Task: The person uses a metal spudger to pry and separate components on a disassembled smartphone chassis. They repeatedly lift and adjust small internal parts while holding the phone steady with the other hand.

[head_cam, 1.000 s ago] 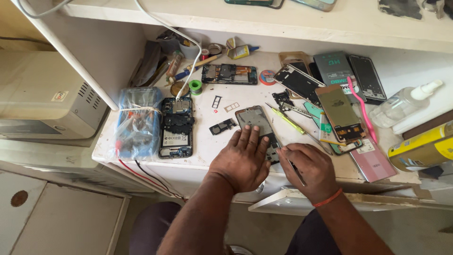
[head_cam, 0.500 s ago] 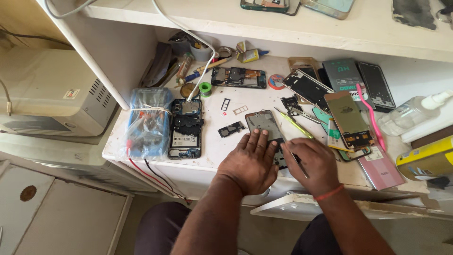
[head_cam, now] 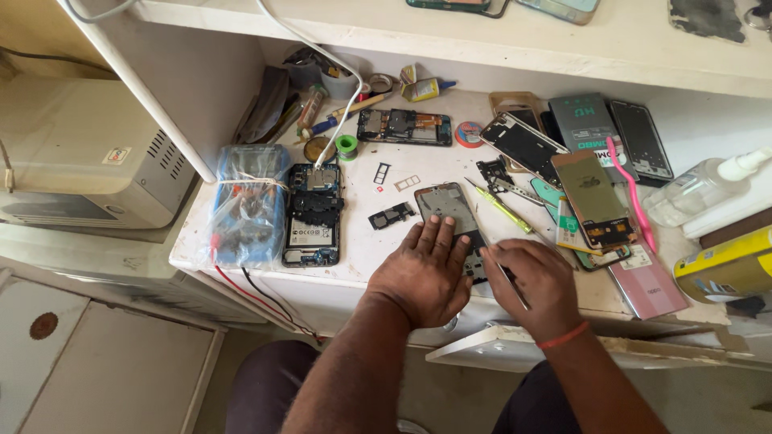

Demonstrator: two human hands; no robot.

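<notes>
My left hand (head_cam: 425,272) lies flat, fingers together, pressing on the lower part of a grey phone frame (head_cam: 447,206) on the white workbench (head_cam: 362,249). My right hand (head_cam: 534,280) is closed around a thin metal tool (head_cam: 508,277), whose tip sits at the frame's right edge beside my left fingers. An opened phone (head_cam: 312,214) with its dark circuit boards showing lies to the left. A yellow-green screwdriver (head_cam: 500,206) rests just right of the frame.
A plastic-wrapped bundle (head_cam: 244,204) lies at the bench's left end. Another opened phone (head_cam: 404,126), several phone screens (head_cam: 595,197), a pink toothbrush (head_cam: 631,189), a clear bottle (head_cam: 696,189) and a yellow can (head_cam: 724,265) crowd the back and right. A beige machine (head_cam: 80,161) stands far left.
The view has drifted slightly, so everything sits a little lower and to the right. Both hands stay on the grey frame, with the right hand's tool still at its edge.
</notes>
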